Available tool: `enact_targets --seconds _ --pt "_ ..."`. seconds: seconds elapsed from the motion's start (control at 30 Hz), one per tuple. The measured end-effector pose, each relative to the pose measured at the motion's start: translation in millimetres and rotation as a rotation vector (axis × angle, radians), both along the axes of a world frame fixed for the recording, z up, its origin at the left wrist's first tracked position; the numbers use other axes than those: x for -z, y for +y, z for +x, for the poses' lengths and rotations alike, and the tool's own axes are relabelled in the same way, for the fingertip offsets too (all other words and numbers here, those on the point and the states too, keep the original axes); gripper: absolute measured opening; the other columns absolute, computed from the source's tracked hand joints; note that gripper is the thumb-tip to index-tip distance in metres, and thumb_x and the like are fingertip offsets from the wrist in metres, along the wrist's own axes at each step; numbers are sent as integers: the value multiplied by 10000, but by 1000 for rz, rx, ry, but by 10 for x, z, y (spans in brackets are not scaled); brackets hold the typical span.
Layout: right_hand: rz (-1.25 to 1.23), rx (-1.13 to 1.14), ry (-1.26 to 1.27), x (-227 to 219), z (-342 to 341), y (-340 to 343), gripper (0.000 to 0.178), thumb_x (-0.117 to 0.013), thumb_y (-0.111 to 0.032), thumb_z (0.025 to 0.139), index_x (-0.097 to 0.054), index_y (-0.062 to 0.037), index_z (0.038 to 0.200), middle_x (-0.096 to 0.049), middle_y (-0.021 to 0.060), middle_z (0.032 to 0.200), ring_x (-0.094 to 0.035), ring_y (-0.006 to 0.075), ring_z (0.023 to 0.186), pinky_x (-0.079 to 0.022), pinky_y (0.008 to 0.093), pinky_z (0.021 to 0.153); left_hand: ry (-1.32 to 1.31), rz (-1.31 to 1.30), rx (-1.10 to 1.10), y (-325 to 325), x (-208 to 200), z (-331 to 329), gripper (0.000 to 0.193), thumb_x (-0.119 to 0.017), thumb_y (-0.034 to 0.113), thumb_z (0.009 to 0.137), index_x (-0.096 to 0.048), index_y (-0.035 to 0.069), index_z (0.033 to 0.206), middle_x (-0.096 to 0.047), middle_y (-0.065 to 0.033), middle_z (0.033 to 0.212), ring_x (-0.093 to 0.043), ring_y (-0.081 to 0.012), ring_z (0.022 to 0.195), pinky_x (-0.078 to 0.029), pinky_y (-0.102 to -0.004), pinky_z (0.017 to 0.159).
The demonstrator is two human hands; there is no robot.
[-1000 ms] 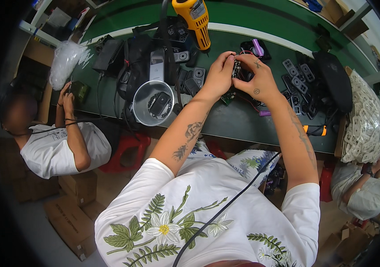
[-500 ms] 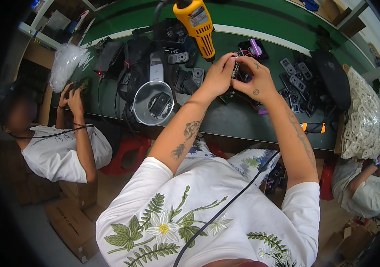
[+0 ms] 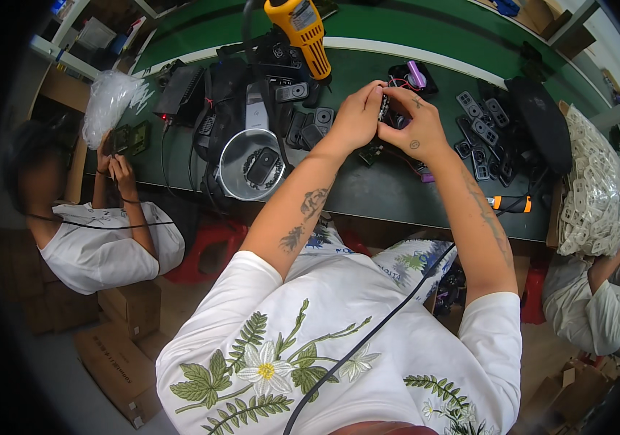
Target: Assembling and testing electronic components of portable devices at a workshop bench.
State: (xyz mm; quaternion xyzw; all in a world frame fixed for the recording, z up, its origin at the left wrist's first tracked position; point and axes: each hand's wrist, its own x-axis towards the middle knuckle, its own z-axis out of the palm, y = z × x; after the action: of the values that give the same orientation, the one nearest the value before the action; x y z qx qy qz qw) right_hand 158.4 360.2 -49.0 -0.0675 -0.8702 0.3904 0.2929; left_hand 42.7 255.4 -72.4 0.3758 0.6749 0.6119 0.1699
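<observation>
My left hand [image 3: 358,118] and my right hand [image 3: 420,129] meet over the bench, closed around a small dark electronic part [image 3: 384,109]. Fingers cover most of it; a strip with light specks shows between them. Just beyond the right fingers lies a purple cylindrical battery [image 3: 416,75] with red wires. Below the hands, a small green circuit board [image 3: 369,154] rests on the dark green bench mat [image 3: 375,196]. A yellow power tool [image 3: 301,36] hangs nose down, beyond and left of my left hand, apart from it.
Left of my forearm stands a metal bowl [image 3: 224,174] holding small screws and a black device. Several black casings [image 3: 484,134] and an orange-handled tool [image 3: 511,204] lie at right, near a bag of white frames [image 3: 596,185]. People sit at both sides; a co-worker's hands [image 3: 118,167] are left.
The yellow tool has swung left and slightly away. My hands stay together around the part with only a slight shift. The co-workers at both sides have moved their hands and heads.
</observation>
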Motion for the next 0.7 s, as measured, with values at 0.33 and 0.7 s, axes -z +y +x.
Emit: enact_targets --seconds 0.33,0.7 --pt "-15 -6 38 111 11 66 568 -771 -73 708 -597 -30 1247 -637 105 1203 -663 189 1030 -521 318 943 59 -37 11 24 -20 -2 344 -453 275 1016 -591 11 1188 -672 -162 966 -655 -240 786 -509 -356 731" --pt "-604 49 20 123 170 482 569 -783 -3 733 -548 46 1249 -609 112 1199 -631 174 1072 -499 310 977 756 -350 -251 -216 -21 -177 335 -573 308 938 -593 136 1225 -601 -121 1088 -652 -311 907 -528 -421 731"
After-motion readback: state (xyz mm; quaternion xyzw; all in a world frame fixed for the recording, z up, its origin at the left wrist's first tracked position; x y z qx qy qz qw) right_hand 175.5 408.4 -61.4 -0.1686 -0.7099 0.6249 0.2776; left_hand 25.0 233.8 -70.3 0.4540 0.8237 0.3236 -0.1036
